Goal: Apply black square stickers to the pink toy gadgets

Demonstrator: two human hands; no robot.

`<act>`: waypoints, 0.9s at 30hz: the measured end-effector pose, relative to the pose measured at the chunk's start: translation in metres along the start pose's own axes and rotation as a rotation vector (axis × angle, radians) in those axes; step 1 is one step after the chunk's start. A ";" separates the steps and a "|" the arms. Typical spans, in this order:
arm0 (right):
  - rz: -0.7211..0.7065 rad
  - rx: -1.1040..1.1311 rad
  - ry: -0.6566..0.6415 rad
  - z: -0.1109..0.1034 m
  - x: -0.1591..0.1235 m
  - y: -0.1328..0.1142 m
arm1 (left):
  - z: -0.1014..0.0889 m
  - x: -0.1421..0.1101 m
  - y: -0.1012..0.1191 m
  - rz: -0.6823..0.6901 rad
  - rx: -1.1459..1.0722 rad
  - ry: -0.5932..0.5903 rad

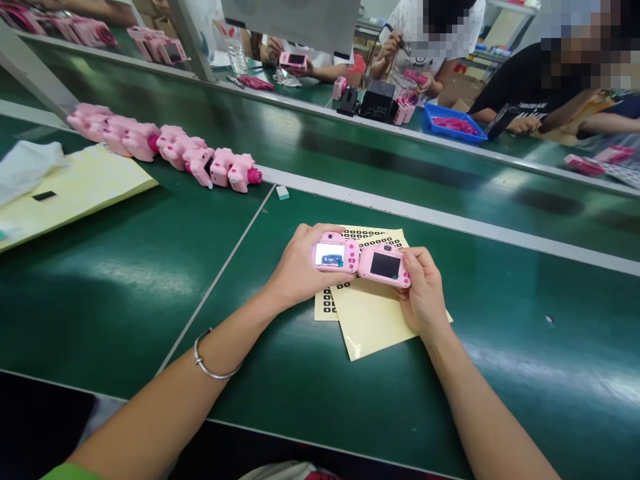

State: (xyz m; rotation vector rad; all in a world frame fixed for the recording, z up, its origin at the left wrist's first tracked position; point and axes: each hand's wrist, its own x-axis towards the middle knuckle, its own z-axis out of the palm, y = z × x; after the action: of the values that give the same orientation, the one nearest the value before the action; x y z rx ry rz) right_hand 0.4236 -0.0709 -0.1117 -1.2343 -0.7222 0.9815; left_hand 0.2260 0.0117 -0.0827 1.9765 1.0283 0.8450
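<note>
My left hand (299, 268) is closed around a pink toy camera (353, 248) whose screen is lit white with a bluish picture on it. In my right hand (426, 288) is a second pink toy camera (373, 275), its screen dark. The two cameras are side by side, their near ends touching or almost so. Both have their screen sides facing me, with small darker pink buttons right of each screen. Beneath them lie pale yellow sticker sheets (373, 327) printed with rows of small black outlined squares.
A row of pink toy cameras (173, 148) lines the table's back left. A small white-green block (283, 193) is near it. Yellow sheets (100, 193) and a white cloth (30, 167) lie far left. Across the bench, co-workers handle pink parts beside a blue tray (453, 132).
</note>
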 end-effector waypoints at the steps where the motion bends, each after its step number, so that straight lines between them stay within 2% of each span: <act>1: -0.004 0.004 -0.002 0.000 0.000 0.000 | 0.000 0.000 0.000 0.002 0.000 -0.004; 17: -0.049 0.039 -0.022 -0.004 0.004 0.004 | 0.003 0.003 -0.007 0.038 0.028 -0.024; 23: -0.076 -0.029 -0.013 -0.005 0.005 0.005 | 0.004 0.003 -0.006 -0.049 -0.137 -0.148; 27: -0.099 -0.076 -0.011 -0.005 0.005 0.004 | 0.005 0.003 -0.006 -0.044 -0.121 -0.152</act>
State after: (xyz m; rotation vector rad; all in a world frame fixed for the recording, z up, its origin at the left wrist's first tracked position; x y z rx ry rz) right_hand 0.4292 -0.0681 -0.1173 -1.2476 -0.8279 0.8864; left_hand 0.2290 0.0148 -0.0892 1.8783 0.9080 0.7050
